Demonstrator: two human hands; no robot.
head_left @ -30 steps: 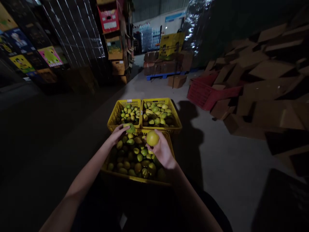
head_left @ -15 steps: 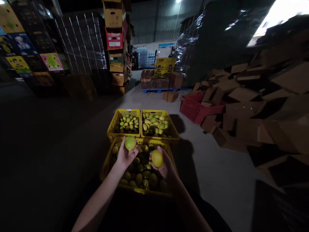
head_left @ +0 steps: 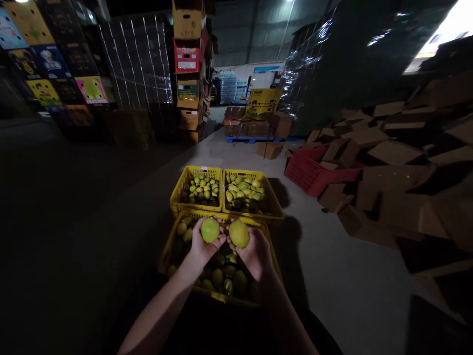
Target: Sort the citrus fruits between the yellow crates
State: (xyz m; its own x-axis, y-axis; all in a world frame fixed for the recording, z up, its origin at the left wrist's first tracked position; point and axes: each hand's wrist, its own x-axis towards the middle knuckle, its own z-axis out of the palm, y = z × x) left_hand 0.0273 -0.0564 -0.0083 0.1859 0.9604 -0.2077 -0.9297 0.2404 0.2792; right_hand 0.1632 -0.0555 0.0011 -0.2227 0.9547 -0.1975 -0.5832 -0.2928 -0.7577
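In my left hand [head_left: 201,246] rests a greenish-yellow lemon [head_left: 210,230], the fingers curled around its underside and far edge. My right hand [head_left: 255,250] grips a yellower lemon [head_left: 239,233], its fingertips close to those of my left hand. The two fruits are side by side, slightly apart, above the near yellow crate [head_left: 218,297]. That crate holds many yellow and green fruits, partly hidden by my hands and shadow.
Behind it stand a left yellow crate [head_left: 178,190] and a right yellow crate [head_left: 275,202], both with yellow-green fruit. A red crate [head_left: 306,172] and heaped cardboard boxes [head_left: 395,182] lie to the right. Stacked cartons [head_left: 188,56] and a blue pallet [head_left: 251,140] are farther back.
My hands have come closer together, each still holding its lemon. The right one has risen and the left has lowered slightly. The whole view has shifted a little.
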